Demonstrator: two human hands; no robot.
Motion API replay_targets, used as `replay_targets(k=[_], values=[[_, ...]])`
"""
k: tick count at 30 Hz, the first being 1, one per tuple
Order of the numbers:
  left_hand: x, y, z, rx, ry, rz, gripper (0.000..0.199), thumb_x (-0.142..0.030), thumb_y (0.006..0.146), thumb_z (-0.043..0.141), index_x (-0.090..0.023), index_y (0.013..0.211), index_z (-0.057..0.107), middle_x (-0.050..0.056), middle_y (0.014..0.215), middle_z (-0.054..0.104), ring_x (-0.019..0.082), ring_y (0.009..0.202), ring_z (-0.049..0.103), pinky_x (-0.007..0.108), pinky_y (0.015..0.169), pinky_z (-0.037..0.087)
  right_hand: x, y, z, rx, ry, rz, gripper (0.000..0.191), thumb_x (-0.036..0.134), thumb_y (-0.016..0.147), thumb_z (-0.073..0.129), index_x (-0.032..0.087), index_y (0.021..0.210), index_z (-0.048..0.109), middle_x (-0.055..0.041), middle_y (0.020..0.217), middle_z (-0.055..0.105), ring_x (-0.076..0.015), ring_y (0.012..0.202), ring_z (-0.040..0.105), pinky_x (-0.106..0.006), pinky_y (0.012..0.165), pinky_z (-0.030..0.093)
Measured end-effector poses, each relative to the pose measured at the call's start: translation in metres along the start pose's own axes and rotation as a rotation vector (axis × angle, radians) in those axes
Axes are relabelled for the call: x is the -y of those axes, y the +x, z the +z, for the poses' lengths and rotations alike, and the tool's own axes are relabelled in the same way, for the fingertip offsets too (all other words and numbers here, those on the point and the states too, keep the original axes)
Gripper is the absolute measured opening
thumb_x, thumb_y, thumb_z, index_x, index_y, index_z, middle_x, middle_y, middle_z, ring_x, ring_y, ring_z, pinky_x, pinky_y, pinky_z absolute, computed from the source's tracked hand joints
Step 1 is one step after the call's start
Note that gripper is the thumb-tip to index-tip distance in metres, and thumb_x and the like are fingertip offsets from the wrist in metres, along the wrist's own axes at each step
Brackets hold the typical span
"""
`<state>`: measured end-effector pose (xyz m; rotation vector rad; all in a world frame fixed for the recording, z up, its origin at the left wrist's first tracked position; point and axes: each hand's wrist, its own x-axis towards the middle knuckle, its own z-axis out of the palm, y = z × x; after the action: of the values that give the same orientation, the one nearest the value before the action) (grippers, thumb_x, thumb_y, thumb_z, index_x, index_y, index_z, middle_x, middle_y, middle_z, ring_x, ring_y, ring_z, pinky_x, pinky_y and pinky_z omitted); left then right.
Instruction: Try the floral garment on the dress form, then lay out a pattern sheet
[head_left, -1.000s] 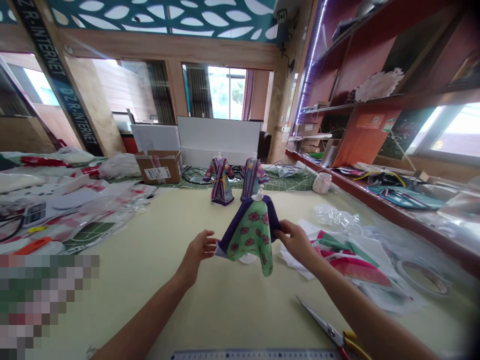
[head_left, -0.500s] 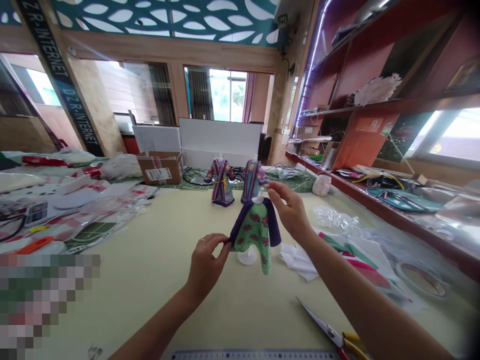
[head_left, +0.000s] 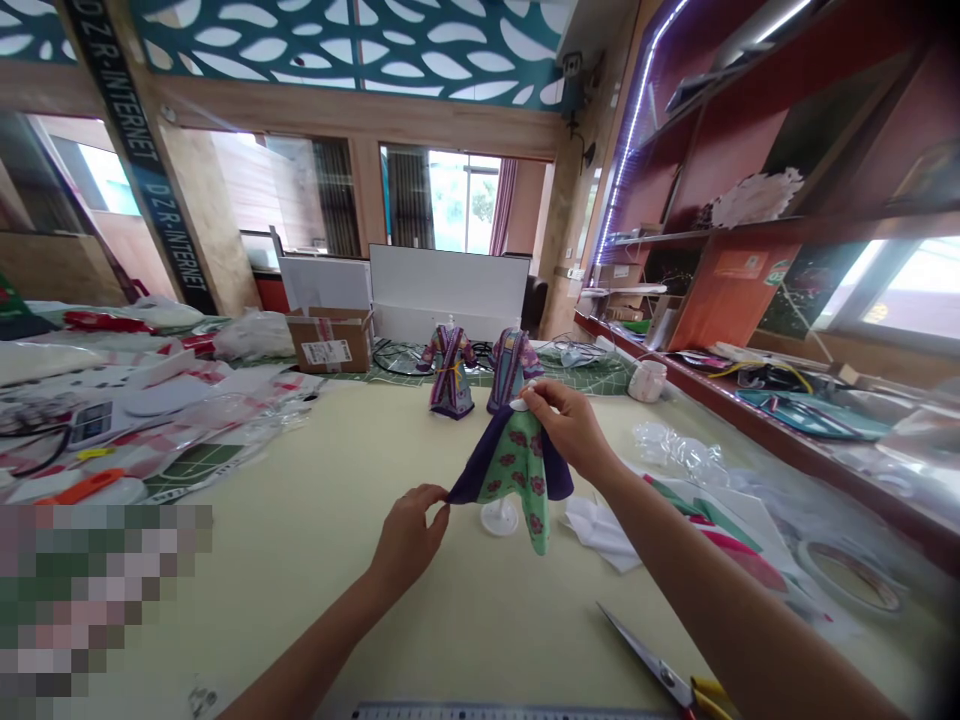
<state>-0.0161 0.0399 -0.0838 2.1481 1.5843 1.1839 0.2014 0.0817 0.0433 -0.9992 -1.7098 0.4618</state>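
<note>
A small green floral garment with dark purple sides (head_left: 517, 460) hangs on a white stand (head_left: 499, 517), whose round base shows beneath it. My left hand (head_left: 411, 530) pinches the purple edge at its lower left and pulls it out sideways. At the top, my right hand (head_left: 571, 425) has thumb and fingers closed on the neck of the stand by the collar. Behind stand two small patterned robes, one with a yellow tie (head_left: 451, 375) and one beside it (head_left: 510, 370).
Scissors (head_left: 660, 668) and a ruler (head_left: 495, 712) lie at the near edge. White cloth (head_left: 600, 530), clear plastic (head_left: 679, 447) and a tape roll (head_left: 851, 577) are on the right. A cardboard box (head_left: 330, 340) stands back left, near piled bags and fabric.
My right hand has closed on the neck of the stand. My left hand has drawn the purple edge further left, spreading it. The camera view has shifted slightly.
</note>
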Motion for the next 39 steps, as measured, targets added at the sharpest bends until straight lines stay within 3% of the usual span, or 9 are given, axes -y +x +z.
replay_targets(k=[3,6,11,15,23,28,31,35,39], values=[[-0.008,0.011,-0.009,-0.138,-0.080,-0.066,0.027,-0.019,0.080,0.044,-0.018,0.104,0.056,0.008,0.102,0.062,0.021,0.089,0.059,0.031,0.065,0.048,-0.005,-0.002,0.001,-0.016,0.040,0.006,0.025,0.041,0.080,0.051,0.020,0.091,0.060,-0.0021,0.085,0.063,-0.0169,0.081,0.056,-0.030,0.074,0.042],[-0.031,0.028,-0.017,-0.279,-0.176,-0.022,0.026,-0.029,0.083,0.047,-0.018,0.104,0.056,0.008,0.104,0.061,0.020,0.096,0.057,0.032,0.075,0.047,-0.014,-0.007,0.002,-0.053,0.057,0.022,0.036,0.041,0.076,0.057,0.021,0.107,0.055,-0.0045,0.098,0.063,-0.0191,0.091,0.057,-0.034,0.083,0.042],[-0.074,0.056,-0.013,-0.272,-0.210,0.182,0.026,-0.033,0.079,0.057,-0.019,0.100,0.059,0.006,0.097,0.064,0.020,0.093,0.057,0.034,0.084,0.043,-0.027,-0.021,0.003,-0.089,0.142,0.086,0.042,0.042,0.079,0.053,0.021,0.115,0.051,-0.0061,0.108,0.061,-0.0207,0.098,0.056,-0.036,0.086,0.043],[-0.086,0.064,-0.005,-0.283,-0.150,0.186,0.014,-0.026,0.081,0.054,-0.019,0.089,0.063,0.003,0.088,0.066,0.019,0.084,0.059,0.032,0.078,0.043,-0.033,-0.031,0.002,-0.120,0.142,0.103,0.033,0.040,0.080,0.050,0.020,0.105,0.058,-0.0051,0.101,0.064,-0.0203,0.093,0.057,-0.034,0.083,0.043],[-0.087,0.074,-0.008,-0.331,-0.151,0.166,0.021,-0.025,0.085,0.047,-0.017,0.092,0.065,0.005,0.088,0.067,0.018,0.081,0.060,0.030,0.076,0.044,-0.027,-0.036,0.001,-0.162,-0.009,0.123,0.026,0.038,0.079,0.047,0.019,0.080,0.064,-0.0009,0.076,0.065,-0.0173,0.074,0.056,-0.027,0.068,0.041],[-0.086,0.074,-0.007,-0.275,-0.193,0.151,0.021,-0.027,0.085,0.047,-0.018,0.090,0.065,0.005,0.088,0.067,0.019,0.082,0.061,0.030,0.076,0.045,-0.032,-0.038,0.003,-0.124,-0.002,0.145,0.028,0.040,0.080,0.047,0.019,0.083,0.064,-0.0020,0.076,0.064,-0.0183,0.073,0.056,-0.029,0.067,0.042],[-0.083,0.073,-0.006,-0.225,-0.314,0.124,0.029,-0.034,0.084,0.049,-0.019,0.106,0.059,0.007,0.099,0.065,0.020,0.092,0.059,0.031,0.081,0.045,-0.029,-0.039,0.001,-0.137,0.043,0.148,0.032,0.044,0.080,0.046,0.019,0.091,0.062,-0.0039,0.085,0.065,-0.0199,0.080,0.057,-0.031,0.072,0.043],[-0.084,0.077,-0.009,-0.096,-0.481,0.189,0.077,-0.040,0.072,0.064,-0.018,0.135,0.027,0.012,0.130,0.046,0.023,0.121,0.040,0.036,0.100,0.033,-0.019,-0.038,-0.002,-0.131,0.152,0.117,0.043,0.048,0.081,0.045,0.021,0.115,0.050,-0.0063,0.119,0.055,-0.0215,0.109,0.049,-0.035,0.092,0.038],[-0.087,0.082,-0.005,0.110,-0.533,0.210,0.104,-0.034,0.061,0.074,-0.018,0.140,0.010,0.014,0.135,0.040,0.026,0.122,0.039,0.038,0.099,0.034,-0.015,-0.034,0.003,-0.030,0.180,0.120,0.048,0.048,0.080,0.049,0.023,0.120,0.045,-0.0051,0.122,0.052,-0.0211,0.112,0.047,-0.036,0.096,0.035]])
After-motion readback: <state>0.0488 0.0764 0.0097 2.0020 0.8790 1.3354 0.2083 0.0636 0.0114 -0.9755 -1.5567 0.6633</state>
